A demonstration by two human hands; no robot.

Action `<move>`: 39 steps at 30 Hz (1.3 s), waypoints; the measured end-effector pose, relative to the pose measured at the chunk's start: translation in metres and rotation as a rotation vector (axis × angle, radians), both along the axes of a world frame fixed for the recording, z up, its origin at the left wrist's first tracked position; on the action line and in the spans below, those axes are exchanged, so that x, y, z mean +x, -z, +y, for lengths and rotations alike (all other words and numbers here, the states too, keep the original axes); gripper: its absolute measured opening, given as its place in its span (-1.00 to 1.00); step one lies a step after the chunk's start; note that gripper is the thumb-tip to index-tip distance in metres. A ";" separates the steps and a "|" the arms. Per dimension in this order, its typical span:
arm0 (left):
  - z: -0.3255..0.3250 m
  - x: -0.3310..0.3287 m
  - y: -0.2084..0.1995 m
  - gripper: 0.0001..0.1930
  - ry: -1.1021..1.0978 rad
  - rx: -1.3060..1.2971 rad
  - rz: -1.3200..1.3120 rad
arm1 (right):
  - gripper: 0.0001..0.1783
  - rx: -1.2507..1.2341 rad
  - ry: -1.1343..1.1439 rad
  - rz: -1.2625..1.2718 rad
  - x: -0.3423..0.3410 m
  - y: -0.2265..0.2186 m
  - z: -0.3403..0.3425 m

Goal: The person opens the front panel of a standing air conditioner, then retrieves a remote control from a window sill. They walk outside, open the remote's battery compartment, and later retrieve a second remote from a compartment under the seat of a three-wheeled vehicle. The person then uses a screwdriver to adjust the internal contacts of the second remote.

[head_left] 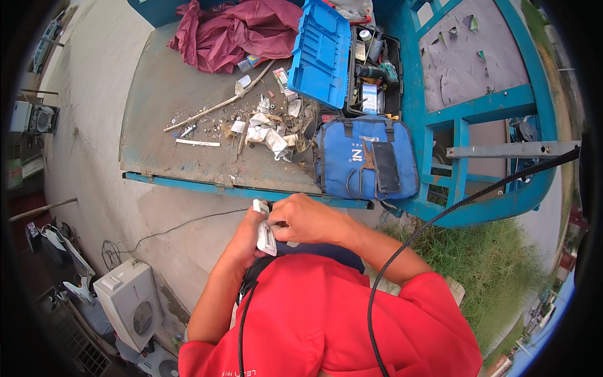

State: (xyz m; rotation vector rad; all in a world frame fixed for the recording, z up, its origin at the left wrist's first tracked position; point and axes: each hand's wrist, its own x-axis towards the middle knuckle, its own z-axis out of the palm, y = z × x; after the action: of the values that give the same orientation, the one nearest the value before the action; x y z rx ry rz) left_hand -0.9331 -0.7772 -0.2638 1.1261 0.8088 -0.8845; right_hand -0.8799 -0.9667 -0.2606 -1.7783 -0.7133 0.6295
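Note:
In front of my red shirt, my left hand (245,237) is wrapped round a long white plastic piece (266,240) with a dark slot in its face. It is held upright, close to the near edge of the truck bed, and its kind does not show clearly. My right hand (298,217) comes in from the right with its fingers curled against the upper side of that piece. The right fingertips are partly hidden, so whatever they pinch cannot be made out. A thin dark cable (182,224) runs from the ground at the left up toward my hands.
Ahead is the truck bed (157,125), holding a stick (221,102), scraps, a maroon cloth (235,34), a blue tool bag (370,157) and an open toolbox with a blue lid (319,53). An outdoor air-conditioner unit (130,305) stands at left. A black cord (433,220) crosses the right.

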 end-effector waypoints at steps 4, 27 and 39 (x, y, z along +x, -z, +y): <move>0.006 0.001 0.002 -0.69 0.009 0.019 0.009 | -0.83 0.050 -0.008 0.016 -0.004 0.008 0.003; -0.008 -0.003 0.011 -0.67 -0.032 -0.034 -0.018 | -0.84 0.091 -0.012 -0.010 -0.007 0.013 -0.012; -0.048 -0.021 0.013 -0.62 -0.073 -0.165 -0.113 | -0.78 -0.174 -0.057 0.112 -0.006 -0.002 -0.041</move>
State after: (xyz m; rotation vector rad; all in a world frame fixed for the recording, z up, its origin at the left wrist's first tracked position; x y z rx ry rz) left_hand -0.9537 -0.8248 -0.2766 0.9870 0.6676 -0.8046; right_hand -0.8857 -1.0076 -0.2584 -1.8700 -0.6505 0.8441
